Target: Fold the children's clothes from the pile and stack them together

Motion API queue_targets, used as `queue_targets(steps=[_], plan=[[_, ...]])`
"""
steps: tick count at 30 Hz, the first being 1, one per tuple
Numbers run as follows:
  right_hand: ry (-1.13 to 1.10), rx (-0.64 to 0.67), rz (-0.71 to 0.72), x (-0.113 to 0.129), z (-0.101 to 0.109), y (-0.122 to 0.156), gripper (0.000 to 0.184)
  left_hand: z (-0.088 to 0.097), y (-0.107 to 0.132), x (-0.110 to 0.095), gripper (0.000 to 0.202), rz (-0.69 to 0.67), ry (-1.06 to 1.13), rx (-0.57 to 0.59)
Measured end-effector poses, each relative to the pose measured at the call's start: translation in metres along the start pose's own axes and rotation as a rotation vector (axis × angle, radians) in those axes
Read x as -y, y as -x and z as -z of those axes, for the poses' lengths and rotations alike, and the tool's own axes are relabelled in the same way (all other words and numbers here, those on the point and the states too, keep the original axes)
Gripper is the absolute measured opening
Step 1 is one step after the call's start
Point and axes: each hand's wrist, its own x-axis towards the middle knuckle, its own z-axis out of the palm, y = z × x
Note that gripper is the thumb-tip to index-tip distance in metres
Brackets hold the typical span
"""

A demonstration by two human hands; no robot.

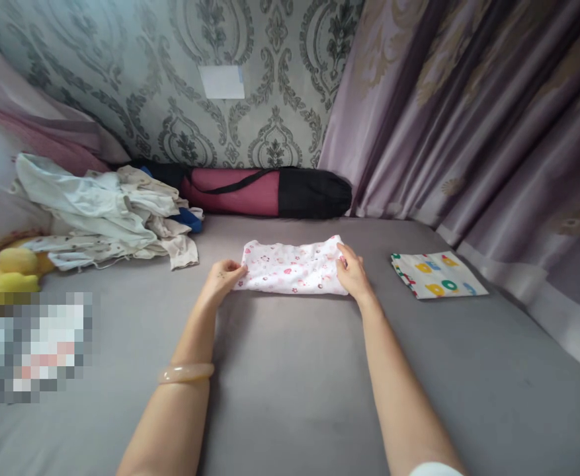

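A white cloth with a small pink and red print (290, 268) lies in a flat, folded rectangle across the middle of the grey sheet (290, 370). My left hand (224, 276) pinches its left edge between thumb and fingers. At the opposite end, my right hand (352, 270) grips the right edge, thumb on top and fingers around the far side. The cloth stretches fairly straight between both hands. Whether it is a garment or a plain cloth, I cannot tell. A pale bangle (186, 373) circles my left forearm.
Right of the hands lies a folded cloth with colourful letters (441, 276). Rumpled light clothes (106, 211) are heaped at the left, beside a yellow plush toy (6, 277). A maroon and black roll bag (250, 192) rests along the wall. Purple curtains (443, 119) hang at the right.
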Motion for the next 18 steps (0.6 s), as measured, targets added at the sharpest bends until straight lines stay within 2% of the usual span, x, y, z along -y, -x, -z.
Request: queue_targets(steps=[2, 6, 9, 12, 15, 18], plan=[[0.016, -0.011, -0.023, -0.001, -0.004, 0.000, 0.054, -0.001, 0.001, 0.000, 0.035, 0.031, 0.009, -0.004], [0.095, 0.119, -0.189, 0.001, -0.009, 0.005, 0.055, 0.001, 0.000, 0.000, 0.030, 0.089, -0.101, 0.010], [0.123, 0.110, -0.241, 0.006, -0.002, 0.006, 0.051, 0.004, 0.001, -0.002, 0.032, 0.070, -0.240, -0.020], [0.213, 0.114, -0.451, 0.009, 0.013, 0.004, 0.041, 0.009, 0.001, -0.004, 0.039, 0.080, -0.336, -0.014], [0.259, 0.248, -0.603, 0.010, 0.025, 0.003, 0.043, 0.013, 0.001, -0.005, 0.046, 0.107, -0.330, 0.079], [0.259, 0.384, -0.625, 0.014, 0.028, 0.006, 0.046, 0.013, 0.000, -0.005, 0.048, 0.122, -0.352, 0.140]])
